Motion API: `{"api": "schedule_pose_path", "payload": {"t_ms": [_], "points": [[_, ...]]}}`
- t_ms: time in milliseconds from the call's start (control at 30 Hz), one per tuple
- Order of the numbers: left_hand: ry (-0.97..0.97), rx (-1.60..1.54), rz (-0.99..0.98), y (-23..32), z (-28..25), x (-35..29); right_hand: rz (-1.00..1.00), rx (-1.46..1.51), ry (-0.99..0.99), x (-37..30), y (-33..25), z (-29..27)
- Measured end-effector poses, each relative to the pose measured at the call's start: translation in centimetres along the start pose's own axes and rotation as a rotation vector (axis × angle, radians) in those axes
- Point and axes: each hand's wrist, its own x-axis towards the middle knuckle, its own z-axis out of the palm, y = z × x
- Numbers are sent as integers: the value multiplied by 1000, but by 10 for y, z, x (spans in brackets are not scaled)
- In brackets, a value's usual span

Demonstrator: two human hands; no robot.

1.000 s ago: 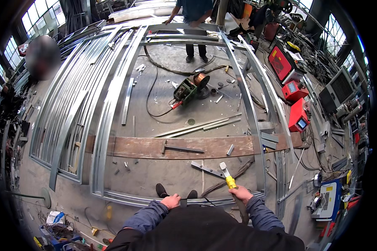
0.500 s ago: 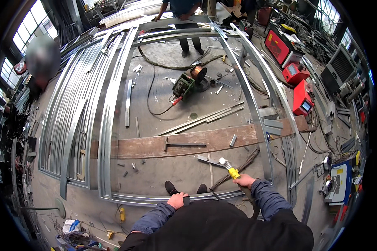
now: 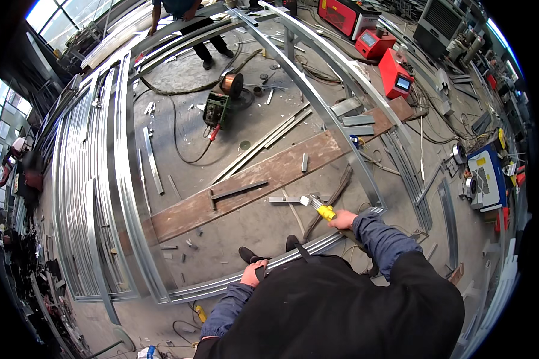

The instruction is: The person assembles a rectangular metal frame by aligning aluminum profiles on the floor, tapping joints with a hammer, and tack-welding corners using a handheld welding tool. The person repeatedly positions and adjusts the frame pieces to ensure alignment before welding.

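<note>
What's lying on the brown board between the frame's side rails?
A hammer and a short metal piece lie on the brown board. The surface beneath both is hidden, as are the strips where side rails cross it.

Plain black garment (image 3: 317, 305), 2 wrinkled blue-grey sleeves (image 3: 383, 242), 2 dark shoes (image 3: 247, 255)

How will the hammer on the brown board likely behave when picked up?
The hammer will probably feel stiff: its long handle looks straight and metallic. It is likely heavier at the end with the crosswise head, so it might dip that way when lifted. It seems unlikely to roll, with that head lying across the brown board.
</note>
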Motion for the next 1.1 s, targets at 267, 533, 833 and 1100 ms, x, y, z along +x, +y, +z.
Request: {"api": "schedule_pose_path", "payload": {"t_ms": [267, 533, 833, 1100], "points": [[-151, -47, -209, 1, 10, 10, -54, 42, 103, 10, 5, 19], [-202, 74, -181, -15, 19, 11, -3, 81, 10, 18, -23, 27], [-199, 135, -99, 10, -10, 17, -81, -30, -52, 32, -10, -5], [-188, 184, -169, 28, -18, 14, -69, -405, -160, 83, -8, -41]]}}
